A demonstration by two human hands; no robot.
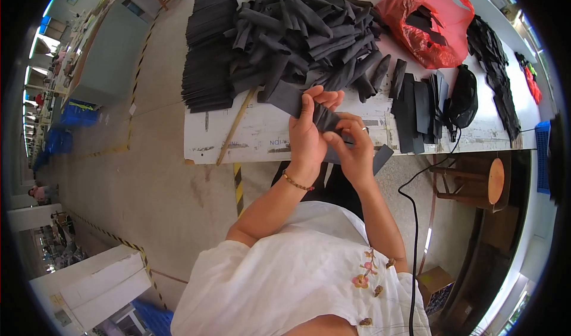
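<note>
Above the table's front edge, both my hands hold a black fabric-like strip [326, 120]. My left hand [306, 135] has its thumb pressed on the strip, with the fingers curled behind. Gripping the strip by thumb and fingertips, my right hand [353, 151] sits just beside the left. A flat black end shows beyond my left thumb, and another dark end [382, 157] sticks out past my right hand; whether both belong to one piece I cannot tell. A large heap of curled black pieces [309, 29] lies just beyond my hands.
Neatly stacked black strips [209, 44] line the table's left side. A wooden stick [235, 127] lies on the white table [205, 139]. Further right are a red plastic bag [443, 44], flat black strips [406, 113], a black pouch [464, 101] and a hanging black cable [414, 229]. A stool [470, 181] stands below.
</note>
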